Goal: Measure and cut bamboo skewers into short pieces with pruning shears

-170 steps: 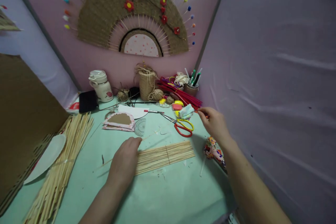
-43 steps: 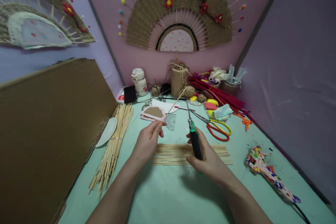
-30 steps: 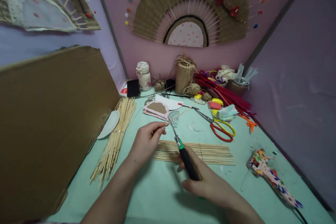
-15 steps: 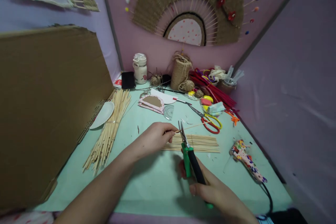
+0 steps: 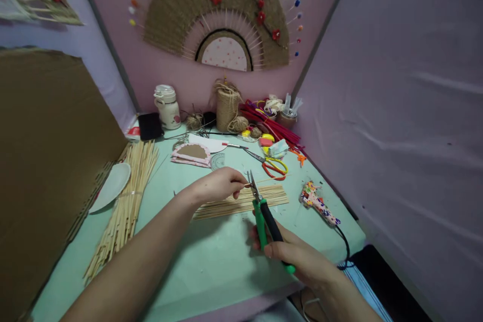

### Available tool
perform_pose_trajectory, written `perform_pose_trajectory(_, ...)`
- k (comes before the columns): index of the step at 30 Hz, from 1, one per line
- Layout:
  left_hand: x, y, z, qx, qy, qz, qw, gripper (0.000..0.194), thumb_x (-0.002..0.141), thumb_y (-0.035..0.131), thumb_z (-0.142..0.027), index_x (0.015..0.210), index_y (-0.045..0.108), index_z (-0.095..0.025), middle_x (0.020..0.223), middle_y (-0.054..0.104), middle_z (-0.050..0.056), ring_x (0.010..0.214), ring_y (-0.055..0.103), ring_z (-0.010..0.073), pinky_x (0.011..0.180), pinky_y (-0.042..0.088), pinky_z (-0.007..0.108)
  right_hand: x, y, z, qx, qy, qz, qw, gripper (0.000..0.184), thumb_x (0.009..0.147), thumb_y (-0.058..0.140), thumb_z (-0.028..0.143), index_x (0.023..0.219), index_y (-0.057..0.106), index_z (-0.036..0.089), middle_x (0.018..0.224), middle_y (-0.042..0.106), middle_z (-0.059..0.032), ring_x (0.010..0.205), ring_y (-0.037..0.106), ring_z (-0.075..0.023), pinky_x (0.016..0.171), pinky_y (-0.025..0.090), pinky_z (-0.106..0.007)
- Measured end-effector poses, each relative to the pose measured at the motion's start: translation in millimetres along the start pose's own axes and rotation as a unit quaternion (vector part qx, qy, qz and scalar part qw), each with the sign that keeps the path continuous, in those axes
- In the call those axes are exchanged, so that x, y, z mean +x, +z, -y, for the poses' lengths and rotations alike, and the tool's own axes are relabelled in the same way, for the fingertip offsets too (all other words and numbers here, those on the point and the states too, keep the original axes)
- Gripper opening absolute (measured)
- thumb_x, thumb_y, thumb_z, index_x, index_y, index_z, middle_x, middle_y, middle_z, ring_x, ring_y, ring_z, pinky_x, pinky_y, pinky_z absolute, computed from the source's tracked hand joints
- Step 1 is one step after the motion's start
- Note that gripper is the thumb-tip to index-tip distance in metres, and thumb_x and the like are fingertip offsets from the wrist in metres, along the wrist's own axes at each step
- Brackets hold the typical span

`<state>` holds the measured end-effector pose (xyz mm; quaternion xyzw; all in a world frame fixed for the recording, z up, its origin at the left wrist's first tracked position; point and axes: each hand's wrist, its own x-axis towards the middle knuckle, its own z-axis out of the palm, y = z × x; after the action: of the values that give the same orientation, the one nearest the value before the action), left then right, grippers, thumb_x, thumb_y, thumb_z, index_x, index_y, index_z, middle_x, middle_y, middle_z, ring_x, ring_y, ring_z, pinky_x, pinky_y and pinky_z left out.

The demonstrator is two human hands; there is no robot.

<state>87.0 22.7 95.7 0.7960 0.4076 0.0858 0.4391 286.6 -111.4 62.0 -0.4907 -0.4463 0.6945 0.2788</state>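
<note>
- our left hand [image 5: 222, 183] is pinched on a thin stick [image 5: 261, 181], thumb against fingers, just above the desk [image 5: 211, 261].
- our right hand [image 5: 298, 256] is wrapped around the handles of the green-and-black cutters [image 5: 270, 224].
- the stick runs rightward from our left fingertips and crosses the cutters' blades, which stand a little apart; whether they touch it, we cannot tell.
- below the stick we see a flat row of sticks [image 5: 222, 207] laid side by side on the desk, partly hidden by our left hand.
- beyond the row, near its right end, lie the red-and-yellow scissors [image 5: 263, 160]; the stick's far end passes in front of their handles in our view.
- to our right rests a patterned glue gun [image 5: 320, 207], its cord running off the desk's edge.
- to our left we have a tied bundle of sticks [image 5: 132, 206], with a white plate [image 5: 113, 186] beside it.
- toward the back stand a white bottle [image 5: 168, 108] and a twine spool [image 5: 226, 110], below a large woven fan [image 5: 169, 20] on the pink wall.
</note>
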Motion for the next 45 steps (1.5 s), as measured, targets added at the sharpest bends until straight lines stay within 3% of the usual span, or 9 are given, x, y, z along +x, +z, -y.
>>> perform_pose_trajectory(13, -4.2, -3.9, 5.8, 0.016, -0.006, -0.007, 1.000, 0.031, 0.082, 0.045, -0.028, 0.096, 0.071, -0.017, 0.070, 0.068, 0.000, 0.066, 0.055, 0.0141, 0.059, 0.037, 0.023, 6.6, 8.1, 3.6, 0.000, 0.011, 0.002, 1.000, 0.056, 0.063, 0.064, 0.035, 0.116, 0.054, 0.019, 0.108, 0.058, -0.0054, 0.100, 0.050, -0.0244, 0.083, 0.036, -0.034)
perform_pose_trajectory(25, -2.0, -1.0, 7.0, 0.023, -0.007, -0.007, 1.000, 0.030, 0.082, 0.045, -0.027, 0.094, 0.071, -0.017, 0.069, 0.068, 0.000, 0.067, 0.056, 0.0142, 0.061, 0.038, 0.023, 7.4, 6.0, 1.4, -0.043, -0.009, 0.015, 0.999, 0.041, 0.068, 0.059, 0.032, 0.106, 0.055, 0.017, 0.097, 0.057, -0.0037, 0.091, 0.047, -0.0204, 0.075, 0.035, -0.030)
perform_pose_trajectory(35, -2.7, -1.0, 5.1, 0.042, -0.006, -0.012, 0.999, 0.027, 0.082, 0.046, -0.027, 0.085, 0.071, -0.018, 0.067, 0.067, -0.001, 0.062, 0.052, 0.0129, 0.057, 0.035, 0.023, 8.2, 6.3, 1.8, -0.047, 0.000, 0.022, 0.999, 0.039, 0.069, 0.059, 0.032, 0.105, 0.054, 0.017, 0.098, 0.057, -0.0037, 0.092, 0.047, -0.0204, 0.075, 0.035, -0.030)
perform_pose_trajectory(45, -3.6, -1.5, 6.0, 0.035, -0.009, -0.014, 0.999, 0.028, 0.081, 0.044, -0.023, 0.089, 0.070, -0.018, 0.068, 0.067, 0.000, 0.063, 0.054, 0.0133, 0.057, 0.036, 0.023, 8.1, 7.6, 4.6, -0.056, -0.001, 0.023, 0.998, 0.042, 0.068, 0.060, 0.036, 0.105, 0.055, 0.017, 0.097, 0.059, -0.0040, 0.094, 0.049, -0.0220, 0.079, 0.036, -0.031)
